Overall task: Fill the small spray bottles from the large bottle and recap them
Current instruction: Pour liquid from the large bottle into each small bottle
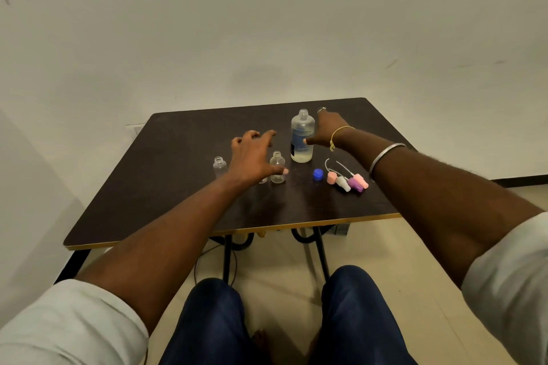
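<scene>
The large clear bottle (302, 136) stands uncapped on the dark table (178, 187), with liquid in its lower part. My right hand (329, 130) is beside it, thumb touching its side, fingers spread behind it. Small empty bottles stand open: one (219, 166) to the left, one (277, 167) in the middle, and a third mostly hidden under my left hand (253, 157). That hand hovers over them with fingers apart, thumb near the middle bottle. The blue cap (318, 174) lies to the right, next to pink, white and purple spray tops (348, 181) with tubes.
The table stands against a pale wall, its yellow-trimmed front edge (237, 231) facing me. My knees in dark trousers (281, 320) are below it. A cable runs on the tiled floor (385, 261) by the table legs.
</scene>
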